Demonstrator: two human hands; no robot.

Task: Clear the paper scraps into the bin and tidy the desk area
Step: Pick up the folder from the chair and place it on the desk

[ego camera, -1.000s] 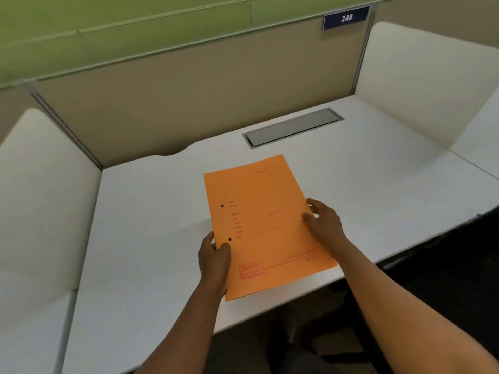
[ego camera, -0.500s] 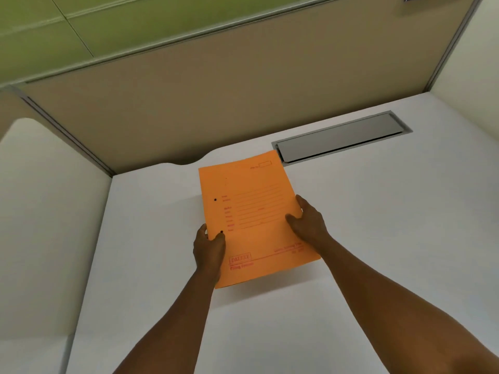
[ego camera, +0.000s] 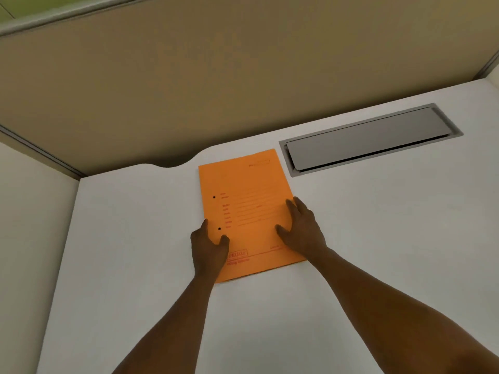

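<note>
An orange file folder (ego camera: 247,190) with red print and two punch holes lies flat on the white desk (ego camera: 129,238), near the back edge. My left hand (ego camera: 209,249) grips the folder's lower left edge, thumb on top. My right hand (ego camera: 303,229) rests on its right side with fingers spread over the cover. No paper scraps and no bin are in view.
A grey cable flap (ego camera: 370,139) is set into the desk just right of the folder. A tan partition (ego camera: 243,76) closes the back, and a white side panel (ego camera: 29,238) stands on the left. The desk's back edge has a curved cutout (ego camera: 170,166).
Both hands have pushed the folder away from the front edge toward the back of the desk, where it now lies flat next to the cable flap. The camera has moved closer.
</note>
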